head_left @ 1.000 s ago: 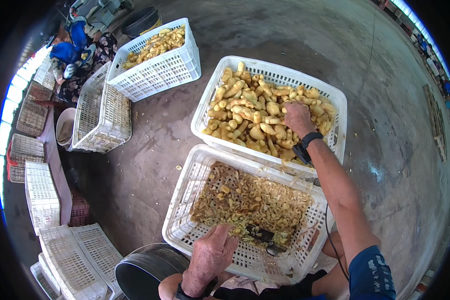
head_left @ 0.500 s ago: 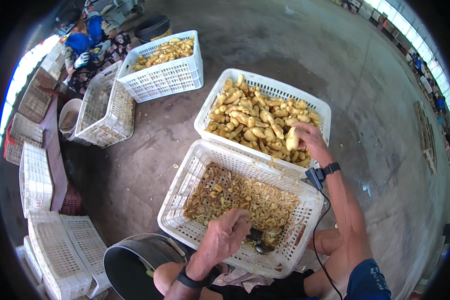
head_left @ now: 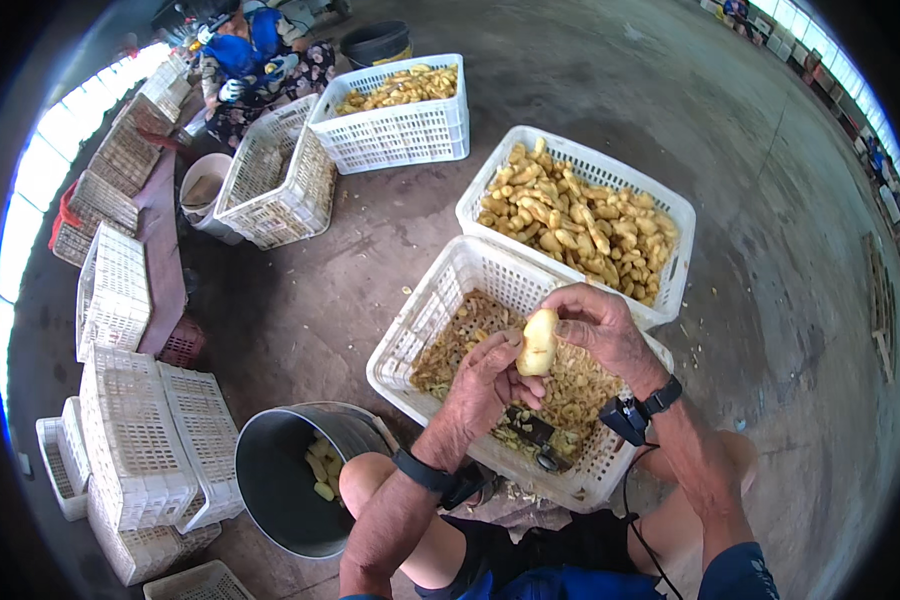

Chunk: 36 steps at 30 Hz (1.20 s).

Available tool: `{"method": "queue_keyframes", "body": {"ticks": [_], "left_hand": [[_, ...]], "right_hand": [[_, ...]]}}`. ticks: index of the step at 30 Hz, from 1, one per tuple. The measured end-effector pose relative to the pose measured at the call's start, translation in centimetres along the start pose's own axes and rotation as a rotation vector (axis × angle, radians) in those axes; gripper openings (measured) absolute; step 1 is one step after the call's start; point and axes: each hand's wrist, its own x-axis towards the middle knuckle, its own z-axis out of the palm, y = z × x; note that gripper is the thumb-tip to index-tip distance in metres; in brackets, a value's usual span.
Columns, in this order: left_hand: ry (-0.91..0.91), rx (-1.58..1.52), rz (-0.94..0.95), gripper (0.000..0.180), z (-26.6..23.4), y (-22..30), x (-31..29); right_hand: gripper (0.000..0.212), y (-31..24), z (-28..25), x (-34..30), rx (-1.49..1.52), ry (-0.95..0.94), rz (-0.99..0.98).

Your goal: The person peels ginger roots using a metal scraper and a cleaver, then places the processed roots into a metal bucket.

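Note:
A pale yellow, knobby root [head_left: 538, 343], which looks like ginger, is held up over the peelings basket. My right hand [head_left: 602, 330] pinches its upper end between thumb and fingers. Closed on its lower left side is my left hand [head_left: 488, 382], thumb against the root. Below the hands, the white plastic basket [head_left: 395, 362] holds brown and yellow peelings and scraps [head_left: 440, 365]. A dark object with a shiny round part [head_left: 548, 460] lies there, partly hidden. Just beyond, a second white basket [head_left: 680, 245] is heaped with similar roots [head_left: 580, 220].
A dark bucket [head_left: 270, 480] with pale cut pieces [head_left: 322, 465] stands by my left knee. White baskets [head_left: 135, 440] are stacked at left. Farther off, a co-worker [head_left: 255, 60] sits near a filled crate [head_left: 400, 135] and a dark tub [head_left: 375, 42].
My right hand has lifted a root from the full basket and brought it over the peelings. My left hand has risen from the peelings to meet it. The view has shifted left.

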Motion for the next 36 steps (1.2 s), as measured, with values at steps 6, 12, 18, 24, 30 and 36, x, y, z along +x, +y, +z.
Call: {"method": "queue_keyframes", "body": {"ticks": [6,12,18,24,30,36], "left_hand": [[0.125,0.047,0.201,0.037,-0.7,0.0,-0.5],[0.149,-0.218,0.414,0.034,-0.4,0.5,-0.5],[0.147,-0.177,0.5,0.033,-0.2,1.3,-1.2],[0.315,-0.178,0.422,0.041,-0.2,1.3,-0.1],[0.424,-0.264,0.306,0.04,-1.5,3.1,-0.4],[0.281,-0.285,0.275,0.048,-1.5,4.5,-1.0]], "right_hand": [[0.029,-0.4,1.2,-0.3,-0.055,0.027,-0.111],[0.031,0.5,4.0,-0.4,-0.066,0.092,-0.302],[0.029,0.1,6.4,-0.5,-0.342,0.174,-0.467],[0.022,0.7,6.2,-0.9,-0.389,0.009,-0.36],[0.018,8.1,3.5,-0.4,-0.342,0.165,0.119],[0.014,23.8,-0.6,-7.2,-0.855,-0.417,0.355]]}}
